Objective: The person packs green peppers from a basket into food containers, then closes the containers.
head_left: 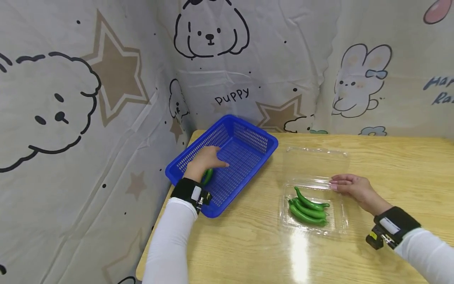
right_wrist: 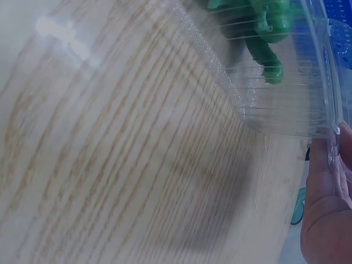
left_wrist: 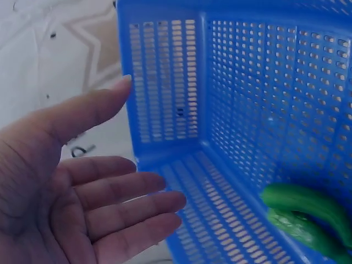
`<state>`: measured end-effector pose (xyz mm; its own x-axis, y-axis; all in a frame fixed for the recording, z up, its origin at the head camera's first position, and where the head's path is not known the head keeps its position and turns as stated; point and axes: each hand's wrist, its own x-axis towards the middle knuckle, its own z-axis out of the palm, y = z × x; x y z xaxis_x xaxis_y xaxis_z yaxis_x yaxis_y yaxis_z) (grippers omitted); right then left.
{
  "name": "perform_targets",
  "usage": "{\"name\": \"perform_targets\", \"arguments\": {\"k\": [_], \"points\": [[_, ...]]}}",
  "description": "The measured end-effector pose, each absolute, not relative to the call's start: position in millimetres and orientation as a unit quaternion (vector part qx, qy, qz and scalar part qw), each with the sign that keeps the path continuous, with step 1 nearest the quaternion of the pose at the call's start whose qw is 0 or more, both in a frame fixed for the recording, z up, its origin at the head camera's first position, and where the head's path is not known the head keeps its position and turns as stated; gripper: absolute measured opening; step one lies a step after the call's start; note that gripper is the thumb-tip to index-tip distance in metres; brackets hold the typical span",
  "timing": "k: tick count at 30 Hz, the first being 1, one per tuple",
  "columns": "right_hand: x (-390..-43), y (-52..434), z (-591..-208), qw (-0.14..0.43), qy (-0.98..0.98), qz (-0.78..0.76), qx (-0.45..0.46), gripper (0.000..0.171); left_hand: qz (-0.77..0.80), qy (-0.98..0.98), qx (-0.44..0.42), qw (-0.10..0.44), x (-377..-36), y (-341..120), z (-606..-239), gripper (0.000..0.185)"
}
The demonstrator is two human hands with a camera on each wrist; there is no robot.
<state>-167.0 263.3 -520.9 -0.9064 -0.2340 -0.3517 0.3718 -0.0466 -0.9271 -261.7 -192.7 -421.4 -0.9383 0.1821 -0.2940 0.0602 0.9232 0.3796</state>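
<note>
My left hand [head_left: 207, 158] is inside the blue plastic basket [head_left: 272, 146] at the table's back left corner. In the left wrist view this left hand [left_wrist: 82, 203] is spread open and holds nothing. Green peppers [left_wrist: 308, 212] lie on the basket [left_wrist: 264, 99] floor beside it, and one pepper [head_left: 208, 176] shows under the wrist. My right hand [head_left: 349, 185] rests with straight fingers on the far rim of an open clear clamshell tray [head_left: 338, 225]. Three green peppers [head_left: 308, 209] lie in it. In the right wrist view the right hand [right_wrist: 324, 220] touches the tray wall [right_wrist: 286, 104] near the peppers [right_wrist: 264, 33].
The clamshell's clear lid [head_left: 315, 161] lies flat behind the tray. The wooden table [head_left: 390, 165] stands against cloth walls printed with cartoon animals on the left and back. The table's left edge runs just beside the basket.
</note>
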Motion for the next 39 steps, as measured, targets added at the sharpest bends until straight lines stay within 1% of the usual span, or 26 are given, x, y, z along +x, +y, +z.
{"name": "perform_targets", "arguments": {"k": [4, 13, 20, 27, 31, 35, 39], "points": [[-166.2, 262.3, -521.4, 0.206, 0.651, -0.729, 0.053, 0.022, 0.223, 0.960, 0.030, 0.164, -264.7, -203.6, -430.7, 0.075], [-164.2, 265.4, -523.3, 0.205, 0.651, -0.728, 0.067, 0.020, 0.210, 0.961, -0.010, 0.180, -267.0, -210.5, -451.9, 0.074], [-164.3, 265.2, -525.0, 0.195, 0.671, -0.713, 0.063, 0.023, 0.174, 0.964, -0.027, 0.199, -268.9, -214.3, -462.1, 0.071], [-161.0, 262.5, -526.6, 0.191, 0.649, -0.733, 0.069, 0.021, 0.167, 0.965, -0.054, 0.196, -269.2, -216.9, -468.2, 0.067], [-159.4, 261.9, -529.5, 0.186, 0.671, -0.715, 0.062, 0.019, 0.151, 0.963, -0.078, 0.209, -270.1, -218.0, -475.0, 0.064], [-159.7, 262.3, -531.2, 0.180, 0.692, -0.696, 0.059, 0.019, 0.151, 0.962, -0.088, 0.210, -272.6, -218.9, -484.4, 0.061], [-162.6, 263.2, -530.5, 0.175, 0.697, -0.693, 0.056, 0.023, 0.118, 0.966, -0.093, 0.208, -276.8, -220.1, -495.4, 0.059]]}}
